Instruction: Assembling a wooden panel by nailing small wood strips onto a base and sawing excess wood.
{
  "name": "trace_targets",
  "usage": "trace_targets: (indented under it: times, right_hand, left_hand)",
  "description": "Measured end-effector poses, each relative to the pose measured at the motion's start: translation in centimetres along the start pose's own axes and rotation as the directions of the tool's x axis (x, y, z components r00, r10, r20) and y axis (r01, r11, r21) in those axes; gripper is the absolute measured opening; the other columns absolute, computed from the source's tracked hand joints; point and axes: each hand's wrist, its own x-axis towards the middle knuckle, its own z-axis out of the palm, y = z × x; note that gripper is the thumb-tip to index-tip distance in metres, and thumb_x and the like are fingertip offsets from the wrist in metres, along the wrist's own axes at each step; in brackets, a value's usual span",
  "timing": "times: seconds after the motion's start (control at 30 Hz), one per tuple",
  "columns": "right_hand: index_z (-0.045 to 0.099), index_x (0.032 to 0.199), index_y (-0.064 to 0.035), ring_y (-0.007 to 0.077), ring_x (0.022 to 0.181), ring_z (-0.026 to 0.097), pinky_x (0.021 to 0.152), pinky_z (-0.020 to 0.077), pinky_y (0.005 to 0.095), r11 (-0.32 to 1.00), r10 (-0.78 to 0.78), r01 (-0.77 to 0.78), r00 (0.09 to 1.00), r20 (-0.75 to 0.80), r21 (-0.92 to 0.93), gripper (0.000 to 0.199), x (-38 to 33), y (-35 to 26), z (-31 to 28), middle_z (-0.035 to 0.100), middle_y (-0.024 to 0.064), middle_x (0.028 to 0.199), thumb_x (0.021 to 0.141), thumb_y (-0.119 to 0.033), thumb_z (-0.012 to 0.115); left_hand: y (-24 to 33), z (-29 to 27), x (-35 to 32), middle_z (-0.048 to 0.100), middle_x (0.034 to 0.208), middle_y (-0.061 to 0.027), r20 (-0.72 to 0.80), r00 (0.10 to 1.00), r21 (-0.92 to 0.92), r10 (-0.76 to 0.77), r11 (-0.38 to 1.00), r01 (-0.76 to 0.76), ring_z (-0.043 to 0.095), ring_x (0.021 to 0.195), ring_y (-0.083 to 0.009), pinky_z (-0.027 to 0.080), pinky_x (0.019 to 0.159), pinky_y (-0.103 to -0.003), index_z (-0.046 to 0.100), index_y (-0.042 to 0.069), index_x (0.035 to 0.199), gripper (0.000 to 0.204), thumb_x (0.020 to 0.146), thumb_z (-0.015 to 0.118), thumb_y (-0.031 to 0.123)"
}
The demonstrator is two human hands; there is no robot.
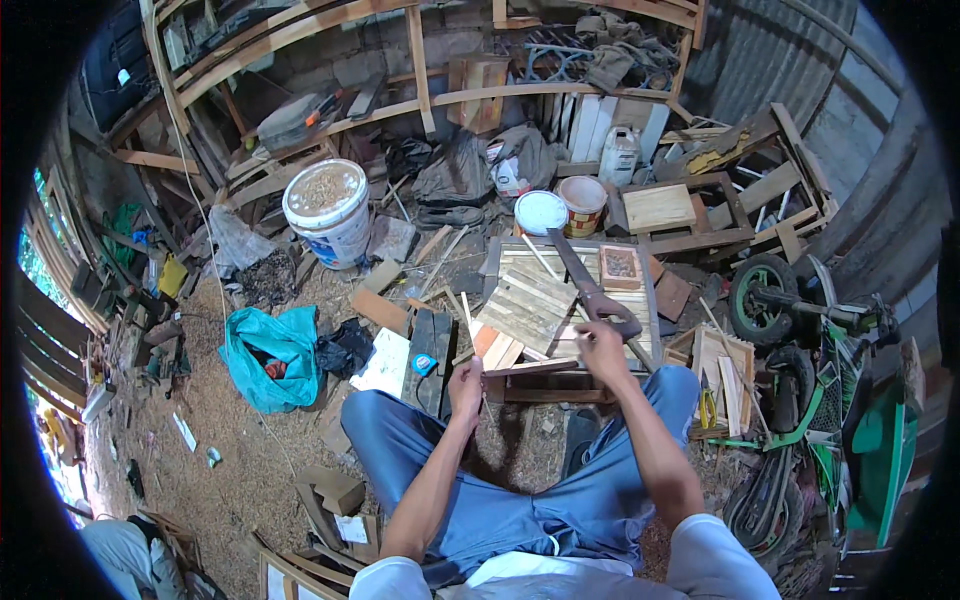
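My left hand is closed around a thin wooden strip that points up and away, by the near left corner of a low wooden worktable. My right hand hovers over the table's near right part, fingers curled together; what they hold, if anything, is too small to make out. Just beyond it lies a handsaw, its dark handle toward me. Between my hands rests a slatted panel of light wood strips, set at an angle. A small wooden box of little pieces sits at the table's far right.
Left of the table are a blue tape measure, a white board and a teal bag. Buckets stand farther back. To the right are a crate of offcuts and a small green motorbike. Sawdust covers the floor.
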Motion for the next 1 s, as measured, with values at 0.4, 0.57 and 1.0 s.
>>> trace_targets:
  times: [0.4, 0.57, 1.0]
  right_hand:
    - [0.029, 0.147, -0.008, 0.0434, 0.134, 0.032, 0.105, 0.0279, 0.0632, 0.908, 0.089, 0.012, 0.972, 0.22, -0.419, 0.104, 2.9, 6.8, -4.8, 0.035, 0.0273, 0.139, 0.068, -0.054, 0.079]
    - [0.027, 0.147, -0.0036, 0.0433, 0.123, 0.036, 0.102, 0.0304, 0.057, 0.923, -0.027, 0.085, 0.987, 0.156, -0.376, 0.104, 3.1, 7.2, -4.4, 0.04, 0.0276, 0.13, 0.069, -0.046, 0.081]
    - [0.027, 0.143, 0.0073, 0.0438, 0.12, 0.037, 0.105, 0.0318, 0.0486, 0.959, 0.136, -0.205, 0.939, -0.316, -0.198, 0.102, 1.8, 7.1, -9.8, 0.038, 0.0298, 0.129, 0.067, -0.03, 0.084]
  left_hand:
    - [4.0, 4.2, -2.0, 0.051, 0.115, -0.0205, 0.082, 0.642, 0.523, 0.762, 0.516, -0.679, 0.048, 0.109, -0.0371, 0.037, 0.097, -0.046, 0.051, -0.001, 0.11, 0.031, 0.085, 0.066, 0.011]
    - [3.8, 7.5, -2.7, 0.055, 0.114, -0.017, 0.27, 0.608, 0.561, 0.746, 0.391, -0.729, 0.05, 0.11, -0.0352, 0.038, 0.096, -0.045, 0.053, 0.001, 0.111, 0.031, 0.084, 0.066, 0.009]
    - [4.1, 18.8, -0.5, 0.061, 0.097, -0.0148, 0.511, 0.636, 0.361, 0.579, 0.527, -0.77, 0.058, 0.093, -0.0319, 0.043, 0.088, -0.043, 0.06, 0.002, 0.107, 0.021, 0.089, 0.061, 0.013]
